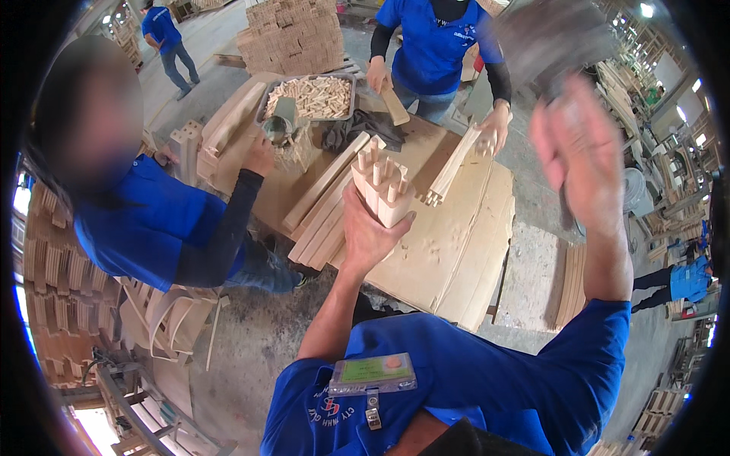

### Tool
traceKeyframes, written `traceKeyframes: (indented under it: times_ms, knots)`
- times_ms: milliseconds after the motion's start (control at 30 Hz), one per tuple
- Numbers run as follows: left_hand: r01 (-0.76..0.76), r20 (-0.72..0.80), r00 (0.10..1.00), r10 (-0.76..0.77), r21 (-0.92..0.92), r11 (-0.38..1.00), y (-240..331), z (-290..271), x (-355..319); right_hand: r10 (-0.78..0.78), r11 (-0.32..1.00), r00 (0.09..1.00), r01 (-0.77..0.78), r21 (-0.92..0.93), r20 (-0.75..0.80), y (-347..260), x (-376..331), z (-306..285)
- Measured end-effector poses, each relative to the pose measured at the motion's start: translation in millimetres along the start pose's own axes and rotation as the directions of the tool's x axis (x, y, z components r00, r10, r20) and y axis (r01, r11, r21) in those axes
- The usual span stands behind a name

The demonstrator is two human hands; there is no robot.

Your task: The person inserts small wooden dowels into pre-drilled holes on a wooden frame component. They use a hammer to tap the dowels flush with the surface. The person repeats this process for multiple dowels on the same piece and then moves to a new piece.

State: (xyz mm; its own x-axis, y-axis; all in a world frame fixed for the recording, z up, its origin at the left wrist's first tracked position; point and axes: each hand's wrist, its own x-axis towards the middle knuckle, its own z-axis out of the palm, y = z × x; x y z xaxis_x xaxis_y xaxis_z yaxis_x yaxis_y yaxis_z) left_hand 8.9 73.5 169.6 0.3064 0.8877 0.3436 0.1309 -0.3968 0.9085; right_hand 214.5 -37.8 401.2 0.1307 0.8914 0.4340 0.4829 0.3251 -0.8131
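Note:
My left hand [371,239] is closed round a bundle of pale wooden bars [394,211], held upright over the table. Short wooden dowels [378,169] stick up from their top ends. My right hand [582,156], raised high at the right, grips a mallet [559,38] whose broad dark head is smeared by motion. The mallet is well apart from the bars. Beside my left hand, more wooden bars [323,220] lie side by side on the cardboard-covered table [433,266].
A grey tray [352,102] of loose dowels stands at the far left, near a metal cup [277,131] and dark cloth [346,137]. Across the table a co-worker [437,38] handles dowelled bars [456,163]. Another co-worker [163,220] stands close at left. Stacked wood [293,38] lies beyond.

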Motion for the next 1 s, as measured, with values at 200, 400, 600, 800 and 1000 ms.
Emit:
traceKeyframes:
  times_ms: [200,400,600,800,1000]
  knots:
    - [0.013,0.033,0.999,-0.014,0.026,1.0,-8,10,-1,-0.032,0.733,0.923,0.282,-0.619,0.383,54,-18,34]
    - [-0.034,0.038,0.999,0.028,0.15,0.988,-12,12,-4,0.104,0.971,0.984,-0.069,-0.229,0.145,19,-12,9]
    - [-0.042,0.04,0.998,0.041,0.03,0.999,-13,18,-4,0.049,0.909,0.973,0.049,-0.415,0.223,70,-36,16]
    - [-0.004,0.08,0.997,-0.004,0.098,0.995,-15,18,-11,0.116,0.93,0.991,-0.084,-0.359,0.069,16,-12,6]
    - [0.007,0.092,0.996,-0.007,0.003,1.0,-15,23,-8,-0.123,0.855,0.979,0.188,-0.484,0.165,74,-21,17]
